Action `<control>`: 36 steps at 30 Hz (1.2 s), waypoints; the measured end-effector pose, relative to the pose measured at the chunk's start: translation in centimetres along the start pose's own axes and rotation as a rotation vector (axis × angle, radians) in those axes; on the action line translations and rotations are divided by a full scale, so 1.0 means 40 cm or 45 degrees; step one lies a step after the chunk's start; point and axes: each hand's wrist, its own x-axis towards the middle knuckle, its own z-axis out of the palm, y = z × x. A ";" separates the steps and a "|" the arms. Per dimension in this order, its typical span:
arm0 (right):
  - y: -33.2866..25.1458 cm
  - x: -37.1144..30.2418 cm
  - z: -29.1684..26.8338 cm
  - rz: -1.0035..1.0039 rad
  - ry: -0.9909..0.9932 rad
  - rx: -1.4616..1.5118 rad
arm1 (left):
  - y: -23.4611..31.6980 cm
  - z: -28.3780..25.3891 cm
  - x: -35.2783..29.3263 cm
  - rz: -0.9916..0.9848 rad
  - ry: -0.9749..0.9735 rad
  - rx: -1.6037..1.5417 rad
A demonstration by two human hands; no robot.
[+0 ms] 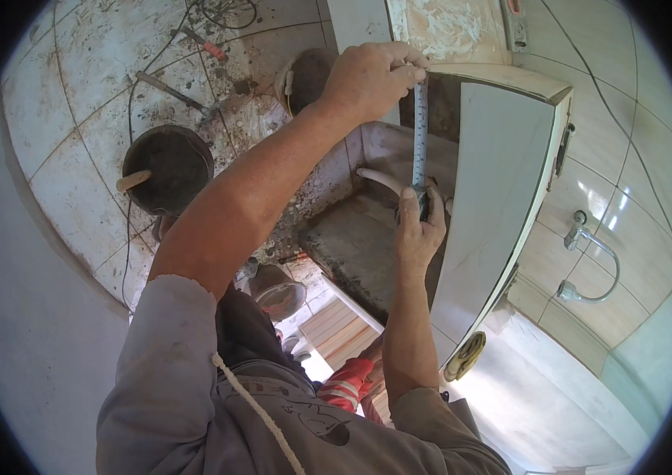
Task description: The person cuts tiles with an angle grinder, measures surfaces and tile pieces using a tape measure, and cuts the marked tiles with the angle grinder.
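Observation:
A tape measure [420,134] is stretched between my two hands across an opening in the tiled counter. My left hand [375,79], farther away, pinches the blade's end at the edge of the far counter slab [462,32]. Nearer to me, my right hand [419,226] is wrapped around the tape's dark case, mostly hidden by the fingers. Beneath the blade lies a recess with a rough grey cement base [355,245]. A pale pipe [381,180] sticks out behind the case. Right of the tape runs a white tiled panel [482,198].
On the dirty tiled floor at left stand a dark bucket [168,168] with a wooden handle, another bucket [312,79] and a hammer [173,91]. A bucket [276,293] stands near my legs. A chrome faucet [593,261] juts from the right wall. Someone in red sleeves [345,385] is below.

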 end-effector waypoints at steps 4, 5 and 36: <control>0.015 0.006 0.006 -0.051 -0.002 -0.010 | 0.019 -0.009 -0.003 -0.095 -0.140 0.012; 0.022 0.010 0.008 -0.051 -0.005 -0.011 | 0.020 -0.009 -0.004 -0.081 -0.136 0.020; 0.001 0.007 0.008 -0.045 -0.002 0.054 | 0.007 -0.010 0.011 -0.128 -0.173 -0.125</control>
